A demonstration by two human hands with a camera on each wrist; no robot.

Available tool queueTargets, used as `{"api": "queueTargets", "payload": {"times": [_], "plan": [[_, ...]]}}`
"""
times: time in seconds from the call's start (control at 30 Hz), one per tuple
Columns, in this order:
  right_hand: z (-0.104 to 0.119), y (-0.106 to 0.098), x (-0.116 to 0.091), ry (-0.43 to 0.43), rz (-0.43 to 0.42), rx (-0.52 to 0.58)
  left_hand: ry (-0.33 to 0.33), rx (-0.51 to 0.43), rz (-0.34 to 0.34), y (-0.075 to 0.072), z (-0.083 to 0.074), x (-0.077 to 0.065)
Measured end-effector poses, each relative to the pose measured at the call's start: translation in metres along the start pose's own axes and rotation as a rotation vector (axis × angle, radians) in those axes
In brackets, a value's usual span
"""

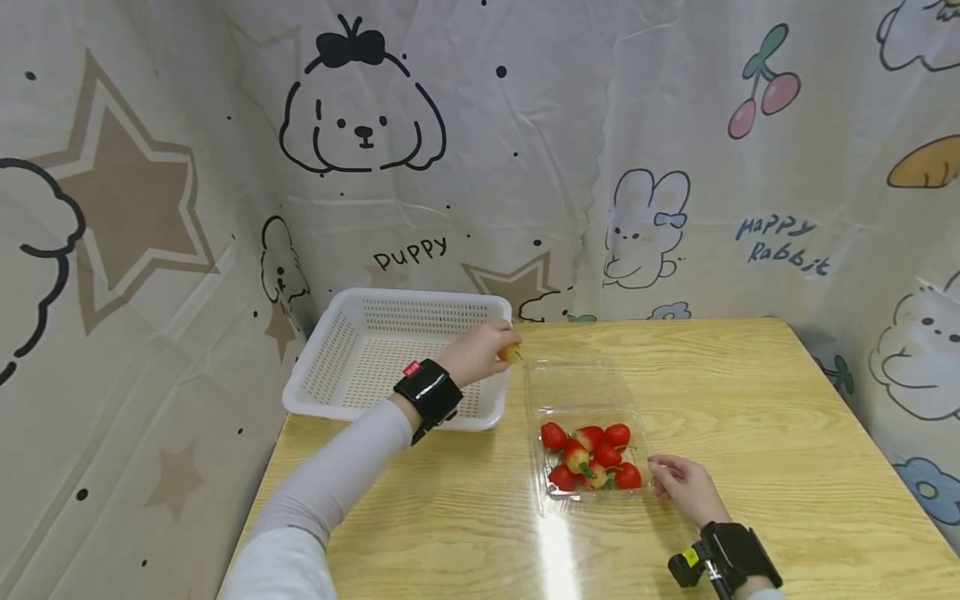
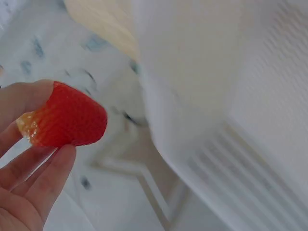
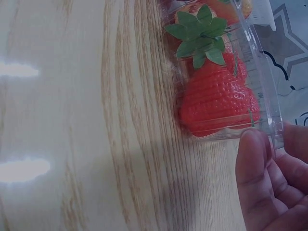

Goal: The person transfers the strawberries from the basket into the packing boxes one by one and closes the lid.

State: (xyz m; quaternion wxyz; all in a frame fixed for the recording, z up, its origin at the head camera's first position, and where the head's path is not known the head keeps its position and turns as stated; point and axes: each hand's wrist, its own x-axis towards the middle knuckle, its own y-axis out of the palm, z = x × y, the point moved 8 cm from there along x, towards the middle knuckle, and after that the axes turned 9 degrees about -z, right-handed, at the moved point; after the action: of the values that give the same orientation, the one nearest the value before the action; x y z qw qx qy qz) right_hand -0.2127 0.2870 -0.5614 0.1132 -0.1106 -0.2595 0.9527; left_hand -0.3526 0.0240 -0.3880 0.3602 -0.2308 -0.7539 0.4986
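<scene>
My left hand [image 1: 477, 353] is above the right side of the white basket [image 1: 300, 392], pinching a strawberry [image 2: 77, 118] between thumb and fingers. In the left wrist view its red tip points away from the hand, and its paler end is near the fingers. My right hand [image 1: 688, 490] pinches the right rim of a clear plastic clamshell box [image 3: 274, 108], thumb on the near side. Several red strawberries [image 1: 553, 437] lie in the box, some with pale yellowish ends and green leaves. The box's lid [image 1: 570, 383] is folded back, away from me.
The basket, with slotted walls, stands at the table's back left, close to the box. A light wooden table [image 1: 720, 392] carries both. Behind and at both sides hangs a printed curtain [image 1: 480, 192] with cartoon animals and stars.
</scene>
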Motion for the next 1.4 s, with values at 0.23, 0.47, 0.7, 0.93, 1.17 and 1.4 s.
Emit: {"api": "queueTargets", "payload": {"times": [0.23, 0.47, 0.7, 0.93, 1.17, 1.4], "plan": [[0.0, -0.001, 0.001, 0.0, -0.005, -0.001, 0.046, -0.106, -0.014, 0.036, -0.057, 0.008], [0.001, -0.001, 0.001, 0.002, -0.007, -0.001, 0.059, -0.139, 0.014, 0.085, -0.087, 0.007], [0.002, -0.001, 0.001, -0.013, -0.006, 0.01, 0.01, -0.149, 0.051, 0.122, -0.096, -0.004], [0.005, -0.002, 0.0, -0.053, -0.01, 0.034, 0.005, -0.123, 0.065, 0.138, -0.099, -0.009], [0.003, -0.001, 0.0, 0.005, -0.008, 0.007, 0.017, -0.094, 0.092, 0.148, -0.107, -0.011], [0.001, 0.0, 0.0, 0.012, -0.006, 0.008, 0.104, 0.098, 0.096, 0.163, -0.116, -0.014]]}}
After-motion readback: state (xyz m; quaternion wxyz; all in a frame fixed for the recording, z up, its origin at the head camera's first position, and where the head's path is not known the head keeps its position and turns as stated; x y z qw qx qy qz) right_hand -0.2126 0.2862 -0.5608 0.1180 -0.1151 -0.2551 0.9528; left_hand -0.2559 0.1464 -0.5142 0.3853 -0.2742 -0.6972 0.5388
